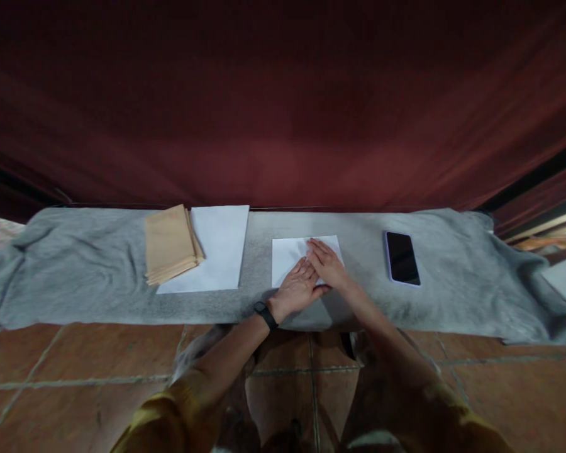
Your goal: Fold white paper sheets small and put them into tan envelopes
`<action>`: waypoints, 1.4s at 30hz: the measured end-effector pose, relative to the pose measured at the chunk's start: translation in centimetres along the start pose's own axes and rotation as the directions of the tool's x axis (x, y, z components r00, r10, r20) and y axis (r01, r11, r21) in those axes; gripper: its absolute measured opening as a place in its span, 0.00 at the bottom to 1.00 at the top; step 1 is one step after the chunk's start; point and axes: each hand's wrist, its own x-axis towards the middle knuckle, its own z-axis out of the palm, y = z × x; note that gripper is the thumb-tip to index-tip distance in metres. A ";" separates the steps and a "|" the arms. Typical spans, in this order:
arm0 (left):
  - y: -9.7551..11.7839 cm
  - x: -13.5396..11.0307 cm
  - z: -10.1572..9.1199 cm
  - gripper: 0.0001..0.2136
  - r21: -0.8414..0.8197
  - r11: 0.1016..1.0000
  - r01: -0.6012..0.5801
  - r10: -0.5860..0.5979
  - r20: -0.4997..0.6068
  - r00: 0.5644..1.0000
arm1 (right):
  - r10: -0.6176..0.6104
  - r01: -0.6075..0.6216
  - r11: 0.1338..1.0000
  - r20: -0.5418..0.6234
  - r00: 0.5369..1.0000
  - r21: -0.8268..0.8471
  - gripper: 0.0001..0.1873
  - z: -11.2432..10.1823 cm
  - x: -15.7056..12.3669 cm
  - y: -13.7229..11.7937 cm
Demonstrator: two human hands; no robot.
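Observation:
A white sheet of paper (285, 251), apparently folded, lies flat in front of me. My left hand (298, 286) rests on its lower part with the fingers stretched out, palm down. My right hand (327, 263) lies flat on the paper's right side, its fingers extended towards the far edge. The two hands meet and partly overlap near the middle, hiding much of the sheet. A dark watch (266, 314) sits on my left wrist. Neither hand grips anything.
A grey cloth (94, 302) covers the narrow bench. On the left, several brown envelopes (168, 242) lie partly over a stack of white paper (221, 245). A phone (402, 258) lies to the right. Dark red fabric (283, 157) rises behind; tiled floor (99, 402) shows below.

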 end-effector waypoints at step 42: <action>1.8 -2.8 -1.9 0.24 0.236 0.950 0.206 -0.212 -0.002 0.977 | -0.053 0.050 0.920 0.003 0.999 -0.389 0.29 0.6 -2.3 0.5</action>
